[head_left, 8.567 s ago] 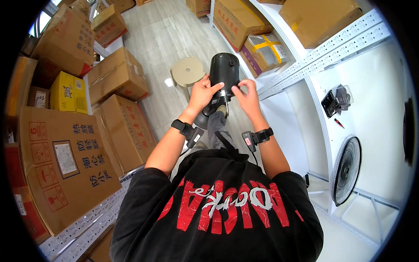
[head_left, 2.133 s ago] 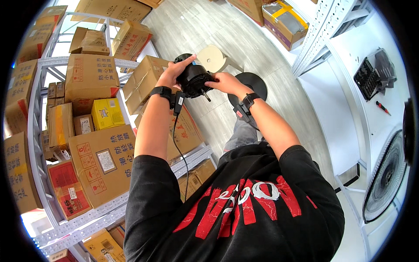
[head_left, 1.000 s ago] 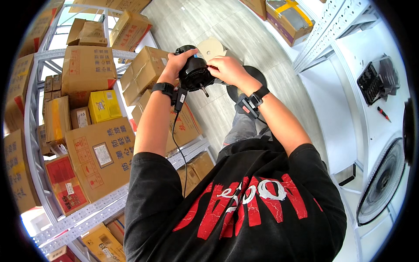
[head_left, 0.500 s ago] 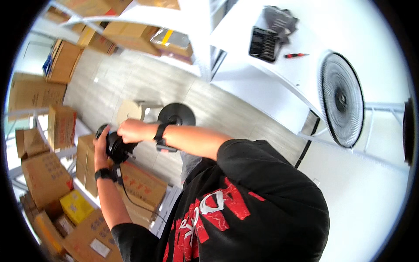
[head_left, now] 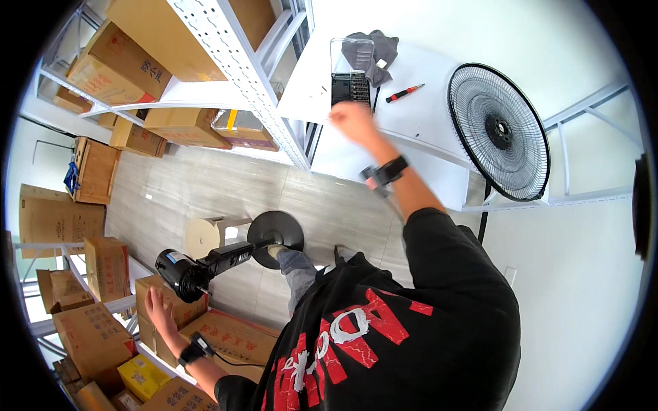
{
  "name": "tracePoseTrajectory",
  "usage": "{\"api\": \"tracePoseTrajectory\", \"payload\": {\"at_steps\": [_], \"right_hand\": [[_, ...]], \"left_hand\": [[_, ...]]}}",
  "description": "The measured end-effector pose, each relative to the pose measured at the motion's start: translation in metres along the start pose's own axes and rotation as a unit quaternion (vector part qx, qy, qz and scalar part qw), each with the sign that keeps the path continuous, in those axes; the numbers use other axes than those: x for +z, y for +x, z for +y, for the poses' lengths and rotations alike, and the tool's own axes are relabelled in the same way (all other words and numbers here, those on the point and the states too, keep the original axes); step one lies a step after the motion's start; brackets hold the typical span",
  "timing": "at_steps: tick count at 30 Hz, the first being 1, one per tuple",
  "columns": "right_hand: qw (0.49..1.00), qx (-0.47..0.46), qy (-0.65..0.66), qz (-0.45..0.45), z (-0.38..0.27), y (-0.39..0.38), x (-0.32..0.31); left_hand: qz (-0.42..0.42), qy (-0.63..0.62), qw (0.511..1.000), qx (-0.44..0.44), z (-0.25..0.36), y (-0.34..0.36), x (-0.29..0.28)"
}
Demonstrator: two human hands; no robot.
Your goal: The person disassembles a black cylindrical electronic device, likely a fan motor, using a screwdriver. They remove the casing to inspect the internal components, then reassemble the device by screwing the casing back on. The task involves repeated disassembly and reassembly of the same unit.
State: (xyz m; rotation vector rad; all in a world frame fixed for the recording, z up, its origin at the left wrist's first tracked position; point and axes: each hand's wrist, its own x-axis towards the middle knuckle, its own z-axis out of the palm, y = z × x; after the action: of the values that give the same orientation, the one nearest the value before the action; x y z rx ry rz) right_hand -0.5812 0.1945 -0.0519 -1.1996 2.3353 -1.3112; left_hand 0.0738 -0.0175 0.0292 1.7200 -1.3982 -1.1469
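Fingers: left hand (head_left: 159, 312) open, spread just below black fan motor (head_left: 184, 274) | right hand (head_left: 351, 120) blurred, grip indeterminate, near bit case (head_left: 350, 88) on white table (head_left: 439, 137)

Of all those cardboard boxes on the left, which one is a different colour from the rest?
The small bright yellow box at the lower left, near the left hand's wrist. The boxes around it are all plain brown cardboard.

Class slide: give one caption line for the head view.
Left hand by the fan motor on its stand; right hand reaches toward the bit case.
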Motion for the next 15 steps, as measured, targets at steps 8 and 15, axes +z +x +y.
{"api": "tracePoseTrajectory", "payload": {"at_steps": [8, 15], "right_hand": [[0.913, 0.292, -0.286, -0.007, 0.176, 0.053, -0.085], [0.642, -0.082, -0.762, -0.006, 0.354, 0.069, -0.184]], "left_hand": [[0.139, 0.046, 0.967, 0.21, 0.021, -0.056, -0.016], [0.085, -0.152, 0.964, 0.201, 0.046, -0.048, 0.035]]}}
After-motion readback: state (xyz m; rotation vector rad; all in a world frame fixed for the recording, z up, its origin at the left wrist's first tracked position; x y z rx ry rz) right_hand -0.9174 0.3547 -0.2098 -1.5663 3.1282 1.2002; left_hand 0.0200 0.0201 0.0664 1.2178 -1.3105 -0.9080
